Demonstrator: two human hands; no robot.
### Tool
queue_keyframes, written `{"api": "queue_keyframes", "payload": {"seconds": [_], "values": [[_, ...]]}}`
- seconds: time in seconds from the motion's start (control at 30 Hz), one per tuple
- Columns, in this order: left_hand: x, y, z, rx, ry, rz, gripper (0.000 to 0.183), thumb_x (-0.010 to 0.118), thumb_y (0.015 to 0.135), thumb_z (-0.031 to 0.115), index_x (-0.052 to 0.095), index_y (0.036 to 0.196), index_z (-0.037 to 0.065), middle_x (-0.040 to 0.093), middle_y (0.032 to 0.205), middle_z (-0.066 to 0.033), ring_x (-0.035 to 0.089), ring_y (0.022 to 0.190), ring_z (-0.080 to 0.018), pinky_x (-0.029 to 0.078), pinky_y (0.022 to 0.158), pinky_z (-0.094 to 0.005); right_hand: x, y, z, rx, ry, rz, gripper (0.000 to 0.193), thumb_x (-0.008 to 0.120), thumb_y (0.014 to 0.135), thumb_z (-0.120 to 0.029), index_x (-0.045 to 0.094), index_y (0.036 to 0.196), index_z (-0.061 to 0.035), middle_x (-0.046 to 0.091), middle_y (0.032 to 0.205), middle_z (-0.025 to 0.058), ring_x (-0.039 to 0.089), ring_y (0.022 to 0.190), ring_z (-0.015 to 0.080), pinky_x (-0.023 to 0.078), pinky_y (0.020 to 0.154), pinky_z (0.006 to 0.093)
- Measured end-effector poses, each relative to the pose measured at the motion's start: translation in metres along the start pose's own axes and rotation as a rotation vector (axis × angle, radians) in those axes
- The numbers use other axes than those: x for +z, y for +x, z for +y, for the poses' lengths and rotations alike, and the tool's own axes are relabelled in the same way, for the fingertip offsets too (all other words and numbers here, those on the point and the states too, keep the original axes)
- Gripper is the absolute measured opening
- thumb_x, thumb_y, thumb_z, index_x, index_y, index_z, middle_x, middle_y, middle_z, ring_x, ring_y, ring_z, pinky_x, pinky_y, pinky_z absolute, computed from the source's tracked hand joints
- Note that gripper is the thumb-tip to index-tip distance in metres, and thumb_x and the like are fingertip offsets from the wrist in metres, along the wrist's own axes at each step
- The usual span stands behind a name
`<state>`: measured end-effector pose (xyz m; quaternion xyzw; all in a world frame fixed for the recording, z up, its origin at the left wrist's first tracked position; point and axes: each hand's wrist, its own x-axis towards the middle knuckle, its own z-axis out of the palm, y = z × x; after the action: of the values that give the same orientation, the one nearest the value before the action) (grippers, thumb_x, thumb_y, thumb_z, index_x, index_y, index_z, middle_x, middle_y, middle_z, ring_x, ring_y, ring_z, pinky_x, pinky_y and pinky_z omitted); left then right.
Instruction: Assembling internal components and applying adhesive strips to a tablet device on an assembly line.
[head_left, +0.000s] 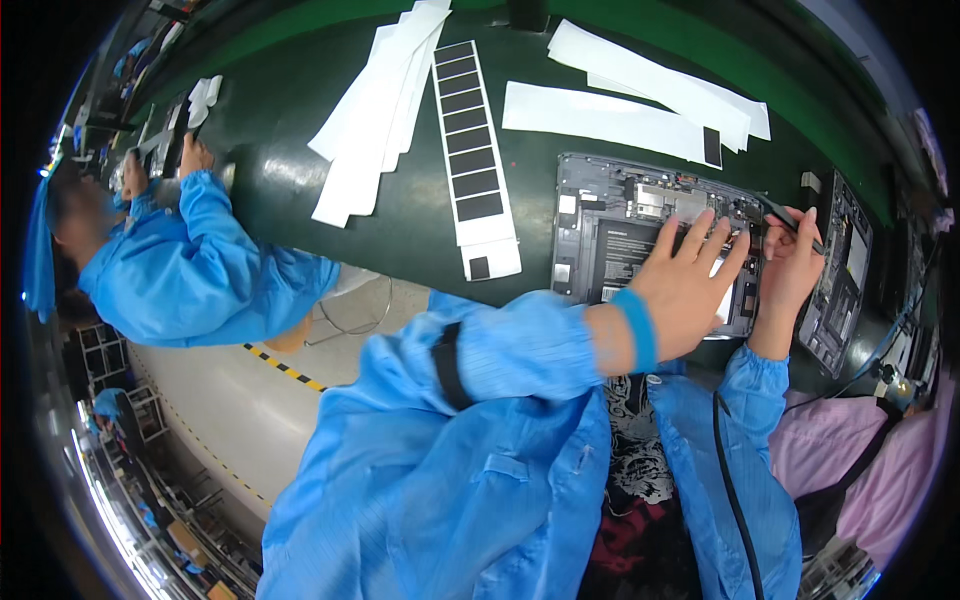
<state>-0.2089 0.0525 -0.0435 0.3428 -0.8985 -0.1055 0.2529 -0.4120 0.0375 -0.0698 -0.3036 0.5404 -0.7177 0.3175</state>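
Observation:
In front of me lies an opened grey device chassis (572,215), perhaps a laptop base, with a black battery (615,250) and circuit boards showing. My left hand (685,285), a blue band round its wrist, rests palm down over the chassis with its fingers spread. Part of the boards and battery is hidden beneath it. At the chassis's right edge, my right hand (788,270) pinches slim black tweezers (775,211) that slant across its upper right corner. Their tips are too small to make out.
A strip of black pads (470,145) lies left of the chassis. White paper strips (375,120) and further white strips (605,115) lie beyond. A second opened chassis (838,285) stands at the right. A co-worker in a blue smock (200,270) works at the left. A black cord (735,490) hangs before me.

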Motion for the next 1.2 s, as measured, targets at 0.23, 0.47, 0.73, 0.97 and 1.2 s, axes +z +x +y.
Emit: {"api": "queue_keyframes", "payload": {"seconds": [0.23, 0.47, 0.73, 0.97, 1.2], "values": [[-0.104, -0.101, -0.1, -0.236, -0.281, 0.131, 0.028, 0.067, 0.082, 0.002, 0.066, 0.11, 0.002, 0.066, 0.109, -0.0162, 0.064, 0.099, -0.0326, 0.051, 0.085, -0.038, 0.012, -0.043, -0.044, 0.01, -0.103, -0.183, 0.016, 0.06, 0.095, -0.012, 0.062, 0.097, 0.0029, 0.068, 0.078, 0.0163, 0.055, 0.053, 0.0104, 0.038, 0.043, 0.0215], [-0.108, -0.095, -0.12, -0.159, -0.008, 0.171, 0.024, 0.062, 0.085, 0.0, 0.066, 0.109, -0.001, 0.068, 0.11, -0.0149, 0.064, 0.103, -0.0339, 0.05, 0.089, -0.0377, 0.04, -0.016, -0.052, 0.047, -0.114, -0.293, 0.029, 0.057, 0.099, -0.025, 0.06, 0.095, 0.0035, 0.067, 0.077, 0.0157, 0.061, 0.057, 0.0128, 0.042, 0.046, 0.0228], [-0.099, 0.029, -0.086, 0.044, -0.057, -0.129, 0.025, 0.059, 0.089, 0.01, 0.063, 0.111, -0.001, 0.064, 0.11, -0.0188, 0.061, 0.1, -0.0381, 0.05, 0.086, -0.0415, 0.053, 0.044, -0.034, 0.069, -0.233, -0.245, 0.028, 0.064, 0.095, -0.025, 0.06, 0.093, 0.0021, 0.068, 0.078, 0.0155, 0.063, 0.061, 0.0134, 0.047, 0.052, 0.023], [-0.128, -0.095, -0.132, -0.193, -0.227, -0.023, 0.032, 0.063, 0.082, -0.004, 0.066, 0.113, 0.003, 0.067, 0.119, -0.0122, 0.06, 0.118, -0.0308, 0.045, 0.101, -0.0408, 0.113, -0.11, -0.069, 0.311, -0.127, -0.658, 0.011, 0.063, 0.093, -0.013, 0.064, 0.087, -0.0028, 0.064, 0.074, 0.0038, 0.061, 0.062, 0.0085, 0.047, 0.052, 0.0213], [-0.089, -0.145, -0.146, -0.31, -0.2, -0.088, 0.038, 0.074, 0.079, 0.01, 0.068, 0.116, 0.01, 0.064, 0.128, -0.0058, 0.053, 0.128, -0.0258, 0.036, 0.109, -0.0454, 0.167, -0.145, 0.006, 0.06, -0.491, -0.781, 0.013, 0.064, 0.087, -0.014, 0.063, 0.086, -0.0002, 0.062, 0.057, 0.011, 0.064, 0.052, 0.0195, 0.048, 0.05, 0.0301]]}}
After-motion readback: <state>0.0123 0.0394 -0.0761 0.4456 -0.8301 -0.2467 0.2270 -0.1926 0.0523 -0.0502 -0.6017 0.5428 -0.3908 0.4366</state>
